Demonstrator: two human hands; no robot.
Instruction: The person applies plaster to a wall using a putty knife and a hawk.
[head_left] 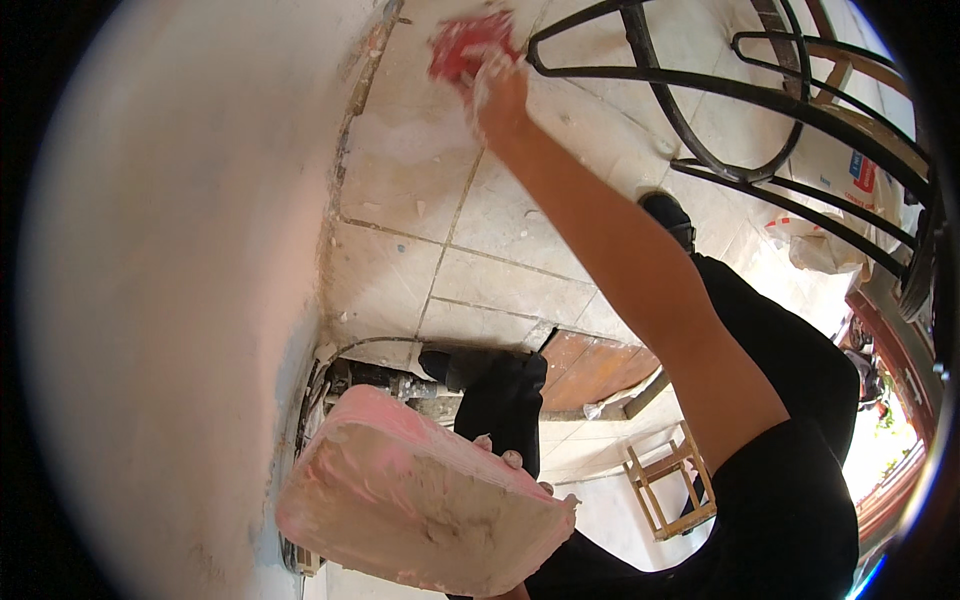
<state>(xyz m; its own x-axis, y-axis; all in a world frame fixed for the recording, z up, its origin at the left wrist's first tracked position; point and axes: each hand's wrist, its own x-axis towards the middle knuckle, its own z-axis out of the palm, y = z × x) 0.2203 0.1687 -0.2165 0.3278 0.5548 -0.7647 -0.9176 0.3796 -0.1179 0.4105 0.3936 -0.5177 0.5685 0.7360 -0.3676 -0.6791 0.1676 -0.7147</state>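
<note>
At the top of the view, beside the foot of the pale wall (180, 300), the right hand (499, 92), whitened with paste, is closed on a red tool (466, 46); both are blurred, so the tool's exact kind cannot be told. The bare forearm stretches up to it across the tiled floor (385, 275) from a black sleeve (790, 505) at the lower right.

At the lower left, close to the wall, the left hand (513, 460) grasps a pink tub (385, 412). Only its paste-covered fingertips show over the rim; the rest is hidden behind the tub. The tub is tilted so that its inside faces the camera, and beige paste (440, 530) coats it.

To the right of the red tool stands a black metal frame (690, 78), with a white bag (850, 185) behind its bars. Below the right forearm lies a brown board (592, 372), and further down is a small wooden stool (655, 485). A dark shoe (666, 214) rests on the tiles near the forearm.
</note>
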